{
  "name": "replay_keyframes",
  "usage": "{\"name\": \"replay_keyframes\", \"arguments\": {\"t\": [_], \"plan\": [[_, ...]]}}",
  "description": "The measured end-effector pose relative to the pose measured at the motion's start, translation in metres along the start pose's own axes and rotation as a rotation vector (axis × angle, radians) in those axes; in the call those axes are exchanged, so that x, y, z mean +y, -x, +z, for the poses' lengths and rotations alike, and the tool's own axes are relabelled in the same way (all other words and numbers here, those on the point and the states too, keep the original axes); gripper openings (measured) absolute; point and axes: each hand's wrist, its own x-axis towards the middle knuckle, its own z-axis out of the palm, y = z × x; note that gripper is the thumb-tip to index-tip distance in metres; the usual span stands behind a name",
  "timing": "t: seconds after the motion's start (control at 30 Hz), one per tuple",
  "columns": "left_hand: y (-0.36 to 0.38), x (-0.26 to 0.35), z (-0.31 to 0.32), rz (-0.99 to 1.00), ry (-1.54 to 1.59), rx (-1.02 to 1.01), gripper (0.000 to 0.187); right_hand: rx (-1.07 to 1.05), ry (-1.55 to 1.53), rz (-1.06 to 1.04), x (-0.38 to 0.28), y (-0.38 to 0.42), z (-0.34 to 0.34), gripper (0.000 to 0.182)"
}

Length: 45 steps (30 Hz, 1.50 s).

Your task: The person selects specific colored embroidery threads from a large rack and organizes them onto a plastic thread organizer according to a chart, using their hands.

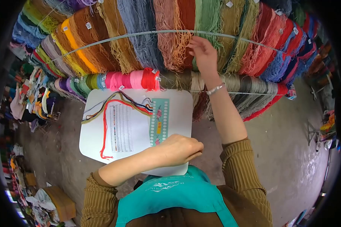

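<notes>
At the bottom of the frame, nearest the camera, is a teal apron point(166, 189) with white lettering. Just above it, the left hand point(180, 148) is curled into a fist over the lower right of a white board point(91, 138); whether its fingers pinch anything cannot be told. Centre-left in the frame, the board carries a printed chart point(121, 128) and, to the chart's right, a green card point(165, 126) with holes along both edges, pink flowers and a yellow label. A red thread bundle point(105, 130) bends around the chart's left side, and darker threads arch over its top towards the card.

Beyond the board's far edge hangs a row of pink and red skeins point(130, 80). Farther on, at the upper centre, the right hand point(204, 53), with a bracelet point(216, 89) at its wrist, reaches to a peach-orange skein point(181, 51). Its fingers are partly bent at the strands; whether they grip is unclear. A pale cord point(110, 39) crosses the upper row of skeins, brown and yellow at left, blue at centre, green and red at right.
</notes>
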Motion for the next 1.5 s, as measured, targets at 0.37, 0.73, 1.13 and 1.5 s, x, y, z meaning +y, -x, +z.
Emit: {"name": "replay_keyframes", "arguments": {"t": [0.37,0.73,1.13,1.5], "plan": [[0.01,-0.001,0.002,-0.058,0.014,-0.019,0.014,-0.128,-0.304,0.493,0.064,0.006,0.024,0.034],[0.012,-0.01,-0.008,-0.064,0.049,0.045,0.014,0.468,-0.28,0.519,0.037,0.064,-0.04,0.016],[-0.006,-0.036,-0.038,-0.311,0.742,0.362,0.019,-0.615,-0.068,0.565,-0.068,0.172,-0.02,0.062],[0.043,-0.085,0.0,-0.449,0.67,0.727,0.034,-0.366,0.444,0.24,-0.022,0.229,0.026,0.037]]}}
